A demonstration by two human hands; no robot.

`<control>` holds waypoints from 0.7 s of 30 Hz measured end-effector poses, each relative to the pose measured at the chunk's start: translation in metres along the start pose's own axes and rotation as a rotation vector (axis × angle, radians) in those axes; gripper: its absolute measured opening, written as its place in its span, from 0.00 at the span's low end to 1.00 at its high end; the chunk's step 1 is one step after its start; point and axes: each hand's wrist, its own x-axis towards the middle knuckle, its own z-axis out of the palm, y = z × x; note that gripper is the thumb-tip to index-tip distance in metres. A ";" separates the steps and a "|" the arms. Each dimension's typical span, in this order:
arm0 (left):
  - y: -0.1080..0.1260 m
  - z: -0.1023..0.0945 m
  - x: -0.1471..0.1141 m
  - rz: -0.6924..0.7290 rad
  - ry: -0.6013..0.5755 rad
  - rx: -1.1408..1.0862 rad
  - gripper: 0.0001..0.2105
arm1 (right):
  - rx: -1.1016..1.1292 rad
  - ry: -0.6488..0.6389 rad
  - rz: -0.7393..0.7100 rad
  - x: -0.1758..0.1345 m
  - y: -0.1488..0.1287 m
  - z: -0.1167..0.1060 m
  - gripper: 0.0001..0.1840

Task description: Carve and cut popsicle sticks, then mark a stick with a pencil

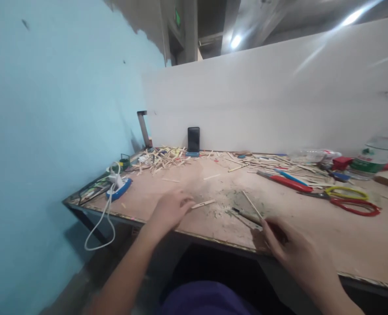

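Left of the scissors (333, 200), the half-curled right hand (290, 245) pinches a thin stick (252, 204). Farther left, the left hand (170, 209) curls at a slotted stick (208, 203); I cannot tell whether it grips. A red knife (290, 183) lies just beyond the scissors, a dark-tipped tool (245, 215) left of them.

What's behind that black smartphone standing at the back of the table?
Behind the smartphone is the white partition, showing above it and on both sides. The patch directly behind the smartphone is covered, so whether anything else is tucked there cannot be seen.
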 end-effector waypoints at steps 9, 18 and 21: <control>-0.070 -0.059 0.074 -0.110 0.047 0.029 0.17 | 0.233 -0.197 0.182 0.007 0.012 -0.005 0.21; -0.080 -0.056 0.086 -0.142 0.058 -0.188 0.17 | 0.376 -0.265 0.303 0.014 0.014 -0.012 0.17; -0.072 -0.056 0.081 -0.164 0.075 -0.303 0.17 | 0.378 -0.277 0.317 0.016 0.015 -0.010 0.17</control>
